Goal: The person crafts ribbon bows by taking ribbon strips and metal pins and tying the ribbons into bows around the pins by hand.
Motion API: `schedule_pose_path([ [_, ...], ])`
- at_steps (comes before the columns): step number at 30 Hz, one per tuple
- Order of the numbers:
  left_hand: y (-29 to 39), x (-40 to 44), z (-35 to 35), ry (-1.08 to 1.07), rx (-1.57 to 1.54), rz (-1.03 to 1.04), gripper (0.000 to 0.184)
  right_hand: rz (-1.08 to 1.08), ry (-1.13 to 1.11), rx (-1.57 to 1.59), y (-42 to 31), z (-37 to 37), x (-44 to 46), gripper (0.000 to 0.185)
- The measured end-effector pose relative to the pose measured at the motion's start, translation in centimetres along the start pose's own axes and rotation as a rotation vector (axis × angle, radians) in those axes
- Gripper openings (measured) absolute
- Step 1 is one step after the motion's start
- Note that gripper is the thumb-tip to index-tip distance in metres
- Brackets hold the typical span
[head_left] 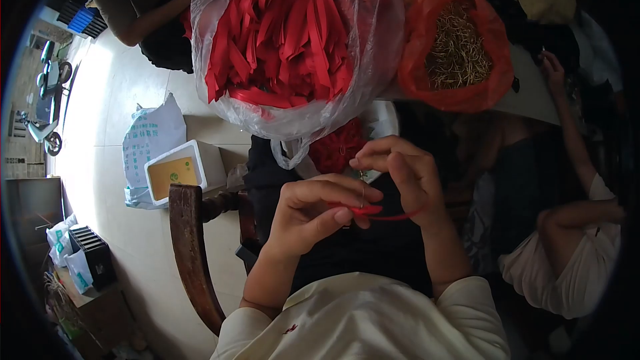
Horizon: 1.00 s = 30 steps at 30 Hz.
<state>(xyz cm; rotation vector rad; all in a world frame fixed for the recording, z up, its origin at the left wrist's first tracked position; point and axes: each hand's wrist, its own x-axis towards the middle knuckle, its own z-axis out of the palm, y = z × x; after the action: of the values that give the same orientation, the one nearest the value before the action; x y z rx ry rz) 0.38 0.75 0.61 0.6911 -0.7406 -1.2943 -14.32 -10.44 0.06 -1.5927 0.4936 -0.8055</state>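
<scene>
My left hand (pixel 313 212) is closed in front of my lap, with a red ribbon (pixel 367 210) pinched between thumb and fingers. The ribbon's thin tail runs rightward to the palm of my right hand (pixel 407 177). My right hand's fingers are curled, their tips just above the left fingers. A thin strand (pixel 363 190) stretches from those fingertips down to the ribbon; its material is too fine to make out. Behind my hands, a pale bowl (pixel 390 120) holds a bundle of red ribbon pieces (pixel 339 150).
A clear plastic bag (pixel 377 40) full of red ribbons (pixel 280 40) stands ahead, beside an orange bag (pixel 497 60) of thin gold-coloured pieces (pixel 459 50). A white foam box (pixel 212 163) and wooden chair (pixel 187 253) are at left. Other people (pixel 567 253) sit nearby.
</scene>
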Motion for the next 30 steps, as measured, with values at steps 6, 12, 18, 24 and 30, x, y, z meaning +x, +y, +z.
schedule_pose_path([
  [6, -0.3, 0.1, 0.7, 0.245, 0.241, -0.025, 0.012, -0.092, 0.036, -0.089, -1.8, 0.9, 0.2, 0.023],
  [12, 0.0, 0.1, 0.0, 0.234, 0.211, -0.053, 0.005, 0.026, -0.023, -0.068, -1.6, 0.5, 0.3, 0.016],
  [18, 0.1, 0.1, -0.6, 0.131, 0.168, -0.015, 0.006, 0.171, -0.160, 0.154, -1.4, -0.3, 0.3, 0.014],
  [24, 0.6, 0.1, -0.4, 0.156, 0.248, -0.060, 0.008, 0.217, -0.112, 0.271, -1.6, -0.2, 0.1, 0.014],
  [30, 0.8, 0.1, -0.2, 0.132, 0.394, -0.071, 0.016, 0.127, -0.067, 0.109, -1.7, 0.3, 0.0, 0.014],
])
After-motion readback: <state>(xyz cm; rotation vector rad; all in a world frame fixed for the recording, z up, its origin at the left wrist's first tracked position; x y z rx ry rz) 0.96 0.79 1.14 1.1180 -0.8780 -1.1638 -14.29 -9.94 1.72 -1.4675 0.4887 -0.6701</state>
